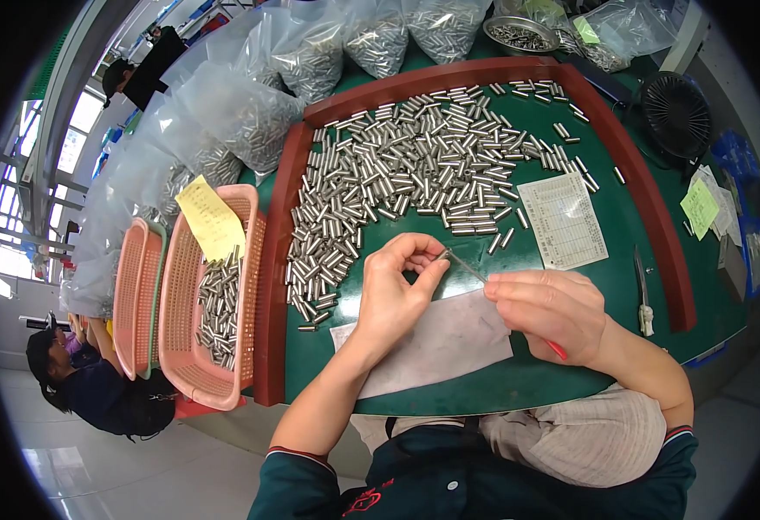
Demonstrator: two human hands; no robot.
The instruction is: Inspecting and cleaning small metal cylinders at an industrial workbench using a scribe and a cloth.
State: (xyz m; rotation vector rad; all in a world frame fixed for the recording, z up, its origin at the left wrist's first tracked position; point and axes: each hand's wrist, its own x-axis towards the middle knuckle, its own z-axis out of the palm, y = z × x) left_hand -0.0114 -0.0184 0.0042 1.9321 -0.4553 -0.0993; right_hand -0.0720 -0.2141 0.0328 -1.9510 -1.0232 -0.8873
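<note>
My left hand (pixel 395 286) pinches a small metal cylinder (pixel 445 255) between thumb and fingers, above the near part of the green tabletop (pixel 380 247). Closed around a thin tool (pixel 467 266) with a metal shaft and a red handle end, my right hand (pixel 553 316) brings the shaft's tip against the cylinder. Most of the handle is hidden in the palm, so its exact kind does not show. Under both hands lies a stained whitish cloth (pixel 436 342). Beyond them spreads a big heap of shiny metal cylinders (pixel 423 165).
A dark red frame (pixel 274 286) borders the work area. Left of it are pink baskets (pixel 172 347), one part-filled with cylinders under a yellow note (pixel 211 218). Bulging plastic bags (pixel 311 65) line the back. A printed sheet (pixel 564 221), tweezers-like tool (pixel 643 295) and black fan (pixel 675 117) sit right.
</note>
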